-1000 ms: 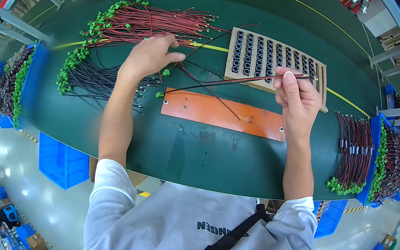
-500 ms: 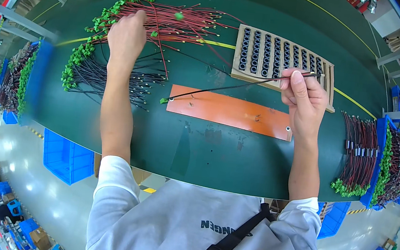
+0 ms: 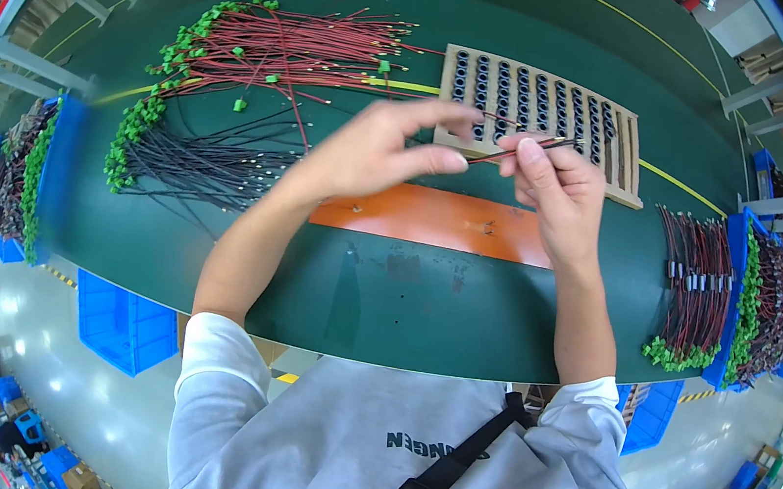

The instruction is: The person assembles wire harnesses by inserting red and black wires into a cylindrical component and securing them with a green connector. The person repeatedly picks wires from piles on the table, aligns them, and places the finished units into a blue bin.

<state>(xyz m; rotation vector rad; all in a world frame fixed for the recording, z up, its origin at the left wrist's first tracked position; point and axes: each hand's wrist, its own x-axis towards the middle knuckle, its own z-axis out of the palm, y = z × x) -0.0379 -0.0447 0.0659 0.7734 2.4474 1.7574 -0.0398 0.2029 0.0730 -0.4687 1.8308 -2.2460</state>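
Note:
My left hand [image 3: 369,151] is at the middle of the bench, thumb stretched toward the right hand and index fingertip blurred. It appears to grip a red wire [image 3: 390,86] with a green connector standing up behind the knuckles; the gripping fingers are partly hidden. My right hand [image 3: 561,193] is closed in a pinch on a black wire [image 3: 494,157], with red wire showing alongside. The tips stick out to the right, and the other end meets my left thumb. Both hands are over the near edge of a wooden block with rows of black-rimmed holes [image 3: 448,133].
A pile of red wires [image 3: 309,41] with green connectors lies far left, black wires [image 3: 214,162] nearer. An orange strip [image 3: 415,216] lies before me. Bundled wires [image 3: 698,285] lie at the right, beside a blue bin [image 3: 733,250]. Another blue bin [image 3: 61,161] stands left.
My left hand has left the red wire pile and come right, close to my right hand, bringing a red wire. My right hand has shifted slightly left with the black wire.

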